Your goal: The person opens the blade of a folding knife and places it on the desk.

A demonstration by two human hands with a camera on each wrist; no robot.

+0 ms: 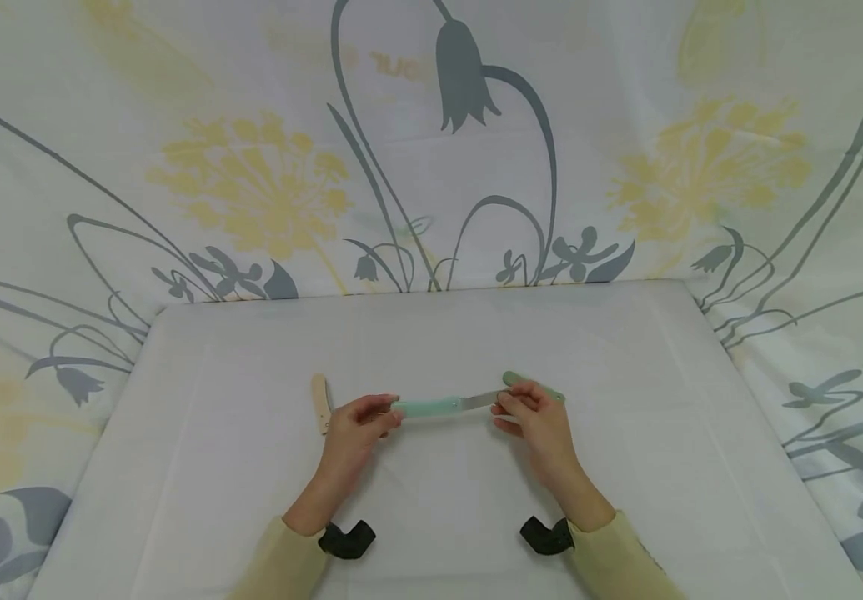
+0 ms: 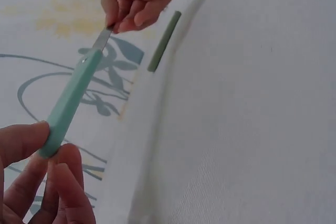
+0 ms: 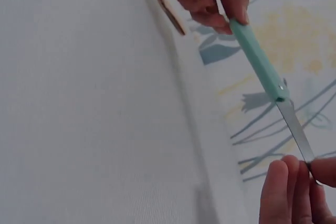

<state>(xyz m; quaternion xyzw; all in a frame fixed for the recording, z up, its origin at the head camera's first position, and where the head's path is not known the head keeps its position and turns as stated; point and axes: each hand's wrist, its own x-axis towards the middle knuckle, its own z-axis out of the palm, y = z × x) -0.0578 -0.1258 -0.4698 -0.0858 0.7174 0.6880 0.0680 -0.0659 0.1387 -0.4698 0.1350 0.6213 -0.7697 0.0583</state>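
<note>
A folding knife (image 1: 427, 407) with a mint-green handle and a metal blade is held above the white table between both hands, its blade swung out. My left hand (image 1: 356, 429) pinches the handle's far end between thumb and fingers. The tip of the blade (image 3: 295, 129) is pinched by my right hand (image 1: 539, 429), whose fingers hide the point. Behind the right hand lies a darker green folding knife (image 2: 165, 41), partly covered in the head view. Beside the left hand rests a beige folding knife (image 1: 321, 402), closed.
The white table (image 1: 431, 342) reaches back to a hanging cloth (image 1: 401, 167) printed with grey and yellow flowers. Black wrist mounts (image 1: 348, 540) sit at both sleeves, just above the table's near part.
</note>
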